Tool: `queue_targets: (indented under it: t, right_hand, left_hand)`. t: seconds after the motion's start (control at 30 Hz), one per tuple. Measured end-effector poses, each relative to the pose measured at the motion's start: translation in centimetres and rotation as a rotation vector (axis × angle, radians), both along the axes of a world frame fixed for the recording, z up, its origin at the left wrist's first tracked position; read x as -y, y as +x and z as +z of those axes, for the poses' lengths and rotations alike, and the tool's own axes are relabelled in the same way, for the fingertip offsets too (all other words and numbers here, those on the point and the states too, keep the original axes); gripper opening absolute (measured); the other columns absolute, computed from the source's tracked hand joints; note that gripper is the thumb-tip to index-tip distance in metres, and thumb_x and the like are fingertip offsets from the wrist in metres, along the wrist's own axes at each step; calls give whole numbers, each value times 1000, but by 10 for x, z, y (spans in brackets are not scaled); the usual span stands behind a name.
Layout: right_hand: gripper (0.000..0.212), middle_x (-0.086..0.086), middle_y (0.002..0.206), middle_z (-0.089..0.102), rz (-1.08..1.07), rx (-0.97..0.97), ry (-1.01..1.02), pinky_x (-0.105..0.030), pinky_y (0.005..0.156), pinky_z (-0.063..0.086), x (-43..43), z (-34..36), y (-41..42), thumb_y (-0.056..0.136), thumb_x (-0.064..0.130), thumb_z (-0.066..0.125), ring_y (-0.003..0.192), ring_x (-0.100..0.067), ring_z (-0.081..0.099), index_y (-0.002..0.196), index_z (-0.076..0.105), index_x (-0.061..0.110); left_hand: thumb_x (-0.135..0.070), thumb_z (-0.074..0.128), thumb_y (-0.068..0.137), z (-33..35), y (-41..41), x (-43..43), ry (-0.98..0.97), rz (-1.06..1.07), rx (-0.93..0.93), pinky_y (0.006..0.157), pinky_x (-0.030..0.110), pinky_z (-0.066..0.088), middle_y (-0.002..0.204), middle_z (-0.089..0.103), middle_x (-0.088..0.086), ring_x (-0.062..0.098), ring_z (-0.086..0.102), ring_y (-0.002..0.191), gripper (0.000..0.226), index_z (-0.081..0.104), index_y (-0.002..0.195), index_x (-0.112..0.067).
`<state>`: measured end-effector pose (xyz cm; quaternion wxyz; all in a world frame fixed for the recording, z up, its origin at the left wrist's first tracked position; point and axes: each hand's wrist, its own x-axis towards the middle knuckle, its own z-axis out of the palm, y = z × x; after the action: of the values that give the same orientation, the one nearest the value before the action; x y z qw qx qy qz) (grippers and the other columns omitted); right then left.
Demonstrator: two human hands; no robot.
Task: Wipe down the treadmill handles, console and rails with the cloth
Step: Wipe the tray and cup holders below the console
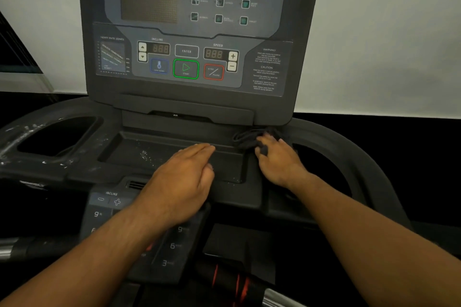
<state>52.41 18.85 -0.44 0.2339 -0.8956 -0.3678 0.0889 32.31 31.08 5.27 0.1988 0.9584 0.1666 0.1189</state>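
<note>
The treadmill console (189, 32) fills the upper middle, dark grey with start and stop buttons. Below it lies a shallow tray (139, 152) speckled with white dust. My left hand (184, 179) lies flat over the tray's right part, fingers straight and together. A dark crumpled cloth (249, 138) sits on the ledge at the tray's right corner, and my right hand (277, 157) presses down on it with fingers curled into its folds. A curved black handle (359, 157) runs down the right side.
A dusty cup holder (57, 137) opens at the left. A lower keypad (112, 200) with incline buttons sits under my left forearm. A metal grip with red marks (239, 284) shows at the bottom. A pale wall stands behind.
</note>
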Motion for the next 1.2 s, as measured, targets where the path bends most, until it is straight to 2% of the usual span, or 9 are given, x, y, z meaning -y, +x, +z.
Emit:
queue_targets:
  t: [0.17,0.33,0.43,0.53,0.67,0.9,1.03,1.13,1.2]
  right_hand:
    - [45,3,161,22,120,23,32,-23,116,-1,39,-10,-54,102,26,43,149,-18,14,146,42,24]
    - [52,14,163,6,242,31,-95,-30,118,-13,57,-6,-89,103,43,31,149,-9,-8,153,25,30]
    - [52,15,162,12,357,68,-182,-35,119,-13,45,2,-82,103,44,28,149,-9,-7,153,24,30]
    - [52,13,160,24,409,25,-194,-37,120,-10,14,5,-73,103,44,29,149,-8,5,152,30,27]
    - [50,8,161,22,417,53,-245,-38,120,-10,-9,6,-74,104,42,27,149,-10,10,150,35,27]
    - [53,15,159,23,361,17,-232,-24,119,-7,15,5,-78,102,45,36,146,4,4,152,31,27]
    - [51,13,162,15,397,-28,-308,-30,121,-6,-29,10,-72,103,44,35,148,-3,2,151,33,28]
    - [48,12,162,11,460,-127,-323,-32,120,-7,-70,9,-70,104,40,36,149,-5,-2,150,34,28]
    - [45,12,162,12,494,-188,-304,-33,118,-11,-96,9,-75,104,37,37,149,-7,-2,149,37,28]
  left_hand:
    - [-21,38,102,1,4,1,23,31,-17,115,18,11,155,39,-2,8,26,145,47,40,148,-15]
    - [-21,36,101,5,6,2,78,62,-82,119,27,9,156,36,-3,9,25,145,49,37,150,-16]
    - [-20,36,101,9,6,-3,122,79,-103,114,21,10,155,38,-1,11,28,144,48,39,149,-13]
    - [-27,27,92,16,3,-17,151,113,-111,115,24,18,151,45,3,15,37,140,59,46,145,-10]
    - [-29,24,79,26,3,-44,128,123,-85,114,24,24,149,48,6,20,41,139,72,50,142,-8]
    - [-13,41,98,25,-10,-101,64,109,-33,113,23,23,151,45,2,16,38,141,47,47,145,-13]
    - [-17,38,97,19,-16,-126,17,97,-76,112,21,24,150,47,2,16,39,140,48,49,143,-14]
    - [-29,30,87,19,-18,-138,6,68,-76,113,22,24,150,47,2,16,39,140,61,50,142,-13]
    - [-22,35,95,18,-18,-146,10,58,-74,113,23,23,150,46,3,15,38,141,51,50,143,-12]
